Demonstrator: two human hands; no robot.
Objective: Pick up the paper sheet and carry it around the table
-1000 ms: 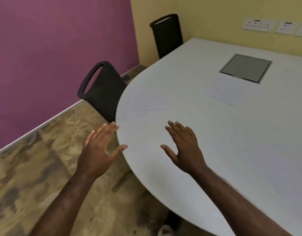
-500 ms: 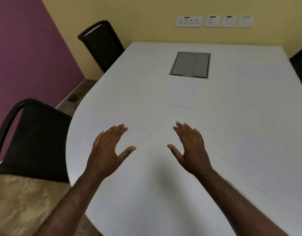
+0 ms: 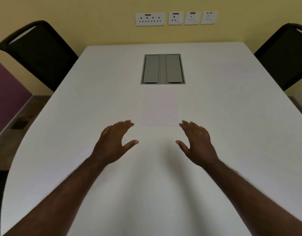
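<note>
Between the two hands, just beyond their fingertips, a sheet of paper (image 3: 160, 108) lies flat on the table (image 3: 78, 116); the view has swung round to face it squarely, left hand (image 3: 112, 143) and right hand (image 3: 197, 143) spread, holding nothing, seemingly ready to take it

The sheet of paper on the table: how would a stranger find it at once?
Find the grey hatch sunk in the white table. Just nearer lies the sheet of paper, between the fingertips of both hands. It is flat, blank and faintly pinker than the tabletop.
</note>
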